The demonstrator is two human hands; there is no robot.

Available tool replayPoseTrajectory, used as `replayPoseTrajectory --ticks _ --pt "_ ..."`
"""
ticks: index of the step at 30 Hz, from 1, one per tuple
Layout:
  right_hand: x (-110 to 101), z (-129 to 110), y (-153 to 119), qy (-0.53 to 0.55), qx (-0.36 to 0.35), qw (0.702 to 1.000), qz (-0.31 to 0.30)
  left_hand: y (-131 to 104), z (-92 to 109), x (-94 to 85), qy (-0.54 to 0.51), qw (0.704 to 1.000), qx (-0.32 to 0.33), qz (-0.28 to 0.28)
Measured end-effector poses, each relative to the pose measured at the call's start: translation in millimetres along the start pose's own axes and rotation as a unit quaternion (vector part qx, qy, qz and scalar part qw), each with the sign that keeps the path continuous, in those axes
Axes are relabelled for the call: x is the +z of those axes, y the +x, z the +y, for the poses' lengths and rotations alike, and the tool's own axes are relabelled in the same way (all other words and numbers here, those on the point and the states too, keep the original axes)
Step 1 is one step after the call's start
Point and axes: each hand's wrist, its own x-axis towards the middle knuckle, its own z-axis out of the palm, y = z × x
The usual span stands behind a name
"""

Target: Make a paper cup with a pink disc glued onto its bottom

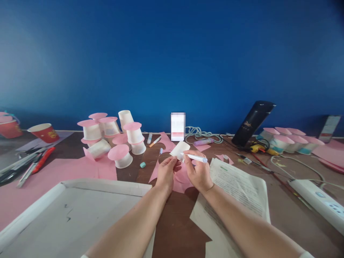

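Observation:
Over the middle of the brown table, my left hand (167,172) pinches the lower edge of a small white piece (180,149) that looks like paper or part of a paper cup. My right hand (197,171) grips a white marker (196,157), its tip end at the right side of the white piece. Whether the tip touches it I cannot tell. Beneath both hands lie pink paper scraps (183,179). A printed sheet (238,186) rests under my right forearm.
Paper cups topped with pink discs (119,156) stand at left, more (282,141) at right. A phone (177,127) leans on the blue wall. A black flask (252,123) tilts near cables and a power strip (319,200). Red-handled cutters (43,160) and a white box lid (80,215) lie left.

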Motion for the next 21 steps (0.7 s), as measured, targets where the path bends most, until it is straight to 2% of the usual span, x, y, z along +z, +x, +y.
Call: replayPoseTrajectory --ticks 4,8,12,16,21 --pt "-0.3 0.5 0.1 0.008 -0.013 1.000 -0.017 0.7 0.0 -0.1 0.010 1.000 0.003 0.001" --pt "0.0 1.3 -0.5 -0.008 -0.010 1.000 0.006 0.1 0.3 0.1 0.031 0.999 0.007 -0.003" --pt "-0.3 1.6 -0.1 -0.007 -0.021 1.000 -0.018 0.2 -0.3 -0.3 0.048 0.999 0.016 -0.001" --pt "-0.8 1.4 1.0 -0.013 -0.014 1.000 0.006 0.1 -1.0 -0.9 0.083 0.996 0.029 -0.006" --pt "-1.6 -1.0 0.7 0.010 -0.027 0.999 -0.028 -0.2 -0.8 -0.6 0.089 0.995 0.034 -0.010"
